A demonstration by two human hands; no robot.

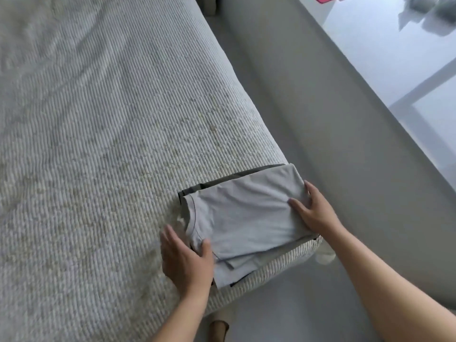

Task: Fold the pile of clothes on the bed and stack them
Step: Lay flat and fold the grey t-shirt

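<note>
Stacking is nearing its end: a folded pale grey cotton T-shirt (243, 218) is lying atop a dark folded garment (209, 185) at the near right corner of the white ribbed bedspread (98, 144). The left hand (185, 260) and right hand (313, 211) are resting flat on its two ends, fingers straight, gripping nothing. Next probably comes squaring the edges. How many garments are lying beneath is hard to tell.

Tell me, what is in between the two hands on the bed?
In the head view, a folded light grey shirt lies between the left hand and the right hand, on top of a darker folded garment. Both hands touch its sides.
</note>
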